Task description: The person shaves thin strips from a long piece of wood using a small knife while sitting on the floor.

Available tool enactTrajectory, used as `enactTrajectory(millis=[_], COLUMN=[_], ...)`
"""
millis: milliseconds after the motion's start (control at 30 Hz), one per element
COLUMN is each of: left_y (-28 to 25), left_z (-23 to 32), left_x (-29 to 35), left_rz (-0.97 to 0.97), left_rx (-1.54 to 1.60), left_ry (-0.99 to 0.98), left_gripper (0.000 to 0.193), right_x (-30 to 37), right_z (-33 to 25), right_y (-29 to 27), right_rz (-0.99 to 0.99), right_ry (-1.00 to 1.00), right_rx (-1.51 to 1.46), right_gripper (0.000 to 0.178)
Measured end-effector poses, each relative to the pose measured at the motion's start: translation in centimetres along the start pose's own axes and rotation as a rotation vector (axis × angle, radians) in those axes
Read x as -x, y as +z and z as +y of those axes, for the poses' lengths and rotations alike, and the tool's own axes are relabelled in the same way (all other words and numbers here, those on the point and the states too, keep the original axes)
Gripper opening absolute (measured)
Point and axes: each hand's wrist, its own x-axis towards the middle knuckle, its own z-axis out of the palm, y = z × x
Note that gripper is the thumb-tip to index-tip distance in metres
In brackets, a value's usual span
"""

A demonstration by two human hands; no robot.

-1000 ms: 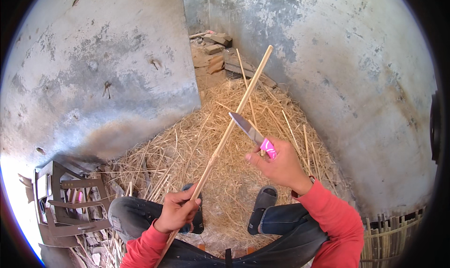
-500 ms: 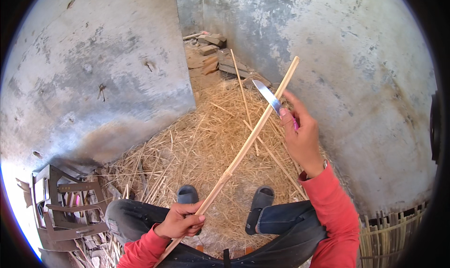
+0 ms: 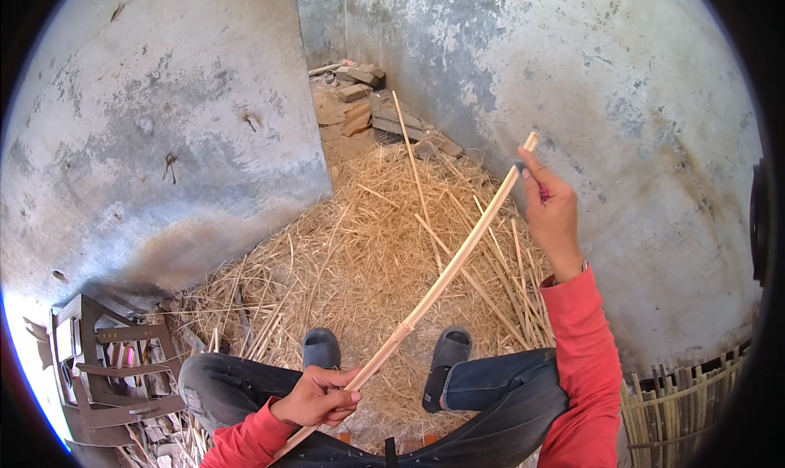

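Observation:
A long, pale bamboo strip (image 3: pixel 448 278) slants from my lap up to the far right, with a node partway along it. My left hand (image 3: pixel 317 398) is closed around its lower part, thumb on top. Near the upper end, my right hand (image 3: pixel 553 214) is closed on a knife (image 3: pixel 544 191). A bit of the knife's pink handle shows between the fingers, and a small dark part of the blade lies against the strip; the rest of the blade cannot be made out. My right fingers are right beside the strip's tip.
Shavings (image 3: pixel 368 247) and loose bamboo strips (image 3: pixel 419 169) cover the floor around my sandals (image 3: pixel 321 349). Worn walls (image 3: pixel 630 141) rise on both sides. Bricks (image 3: pixel 360 79) lie at the back. A broken wooden frame (image 3: pixel 131 337) stands at left, a slatted bamboo piece (image 3: pixel 687 411) at lower right.
My right hand has moved right and slightly down towards the strip's tip, and the blade has turned mostly out of sight. The strip's upper end has dipped right; my left hand keeps its grip.

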Motion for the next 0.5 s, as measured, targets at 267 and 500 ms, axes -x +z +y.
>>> enactTrajectory(millis=[267, 500], left_y=[-0.8, -0.7], left_z=[-0.2, 0.2], left_x=[-0.2, -0.2], left_rz=[0.034, 0.067], left_rx=[0.105, 0.1], left_ry=[0.045, 0.089], left_gripper=[0.048, 0.048], right_x=[4.0, 6.5], right_z=[-3.7, -5.9], right_y=[2.8, 3.3], right_rz=[-0.191, -0.376], right_ry=[-0.105, -0.025], right_rx=[-0.086, -0.177], right_gripper=[0.036, 0.036])
